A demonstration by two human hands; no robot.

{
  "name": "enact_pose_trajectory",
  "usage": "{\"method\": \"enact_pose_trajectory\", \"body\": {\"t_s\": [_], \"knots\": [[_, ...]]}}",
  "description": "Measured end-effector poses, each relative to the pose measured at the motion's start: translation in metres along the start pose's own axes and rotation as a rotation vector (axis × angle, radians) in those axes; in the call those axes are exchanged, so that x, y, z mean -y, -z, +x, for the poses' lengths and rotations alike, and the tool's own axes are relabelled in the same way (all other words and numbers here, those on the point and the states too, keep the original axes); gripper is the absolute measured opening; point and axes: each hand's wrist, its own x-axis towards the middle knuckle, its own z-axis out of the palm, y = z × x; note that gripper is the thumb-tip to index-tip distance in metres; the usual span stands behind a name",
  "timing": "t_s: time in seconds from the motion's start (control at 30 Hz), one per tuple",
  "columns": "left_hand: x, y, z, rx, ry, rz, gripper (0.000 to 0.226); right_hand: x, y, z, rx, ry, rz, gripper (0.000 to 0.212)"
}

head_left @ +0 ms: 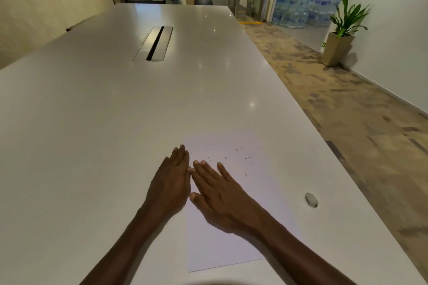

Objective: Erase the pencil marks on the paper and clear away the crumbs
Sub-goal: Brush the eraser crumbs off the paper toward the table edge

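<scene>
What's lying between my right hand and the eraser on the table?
Head view: between the right hand and the eraser lies bare paper, one stray crumb near its upper edge, then bare table.

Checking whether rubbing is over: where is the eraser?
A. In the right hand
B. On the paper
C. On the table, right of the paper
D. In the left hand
C: the eraser lies on the table, apart from the paper and both flat hands.
</scene>
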Motion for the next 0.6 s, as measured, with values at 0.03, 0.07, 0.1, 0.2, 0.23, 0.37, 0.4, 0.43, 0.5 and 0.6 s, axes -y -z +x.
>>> {"method": "enact_pose_trajectory", "body": {"t_s": [0.03,0.07,0.1,0.2,0.23,0.37,0.4,0.43,0.5,0.6], "knots": [[0.0,0.0,0.0,0.0,0.004,0.008,0.063,-0.004,-0.001,0.006,0.017,0.004,-0.03,0.068],[0.0,0.001,0.001,-0.01,0.009,0.019,0.062,-0.009,-0.002,0.01,0.019,0.002,-0.061,0.073],[-0.001,0.001,0.0,-0.028,0.007,0.032,0.06,-0.014,-0.002,0.014,0.013,-0.01,-0.086,0.076],[-0.002,-0.001,-0.001,-0.059,0.011,0.066,0.054,-0.027,0.0,0.02,-0.038,-0.118,-0.116,0.075],[-0.002,-0.002,-0.001,-0.058,0.016,0.08,0.053,-0.028,0.001,0.021,-0.061,-0.146,-0.119,0.072],[0.001,-0.004,0.0,-0.044,0.004,0.066,0.061,-0.018,0.0,0.034,-0.137,-0.038,-0.058,0.06],[0.003,-0.005,0.0,-0.038,-0.009,0.047,0.065,-0.015,-0.002,0.039,-0.143,-0.003,-0.041,0.058],[0.003,-0.006,0.0,-0.041,-0.018,0.032,0.067,-0.013,-0.003,0.043,-0.143,0.015,-0.028,0.057],[0.004,-0.007,0.0,-0.049,-0.017,0.023,0.069,-0.015,-0.006,0.051,-0.135,0.017,-0.031,0.058],[0.005,-0.008,0.0,-0.063,0.004,0.045,0.066,-0.028,-0.008,0.057,-0.108,0.019,-0.096,0.058]]}}
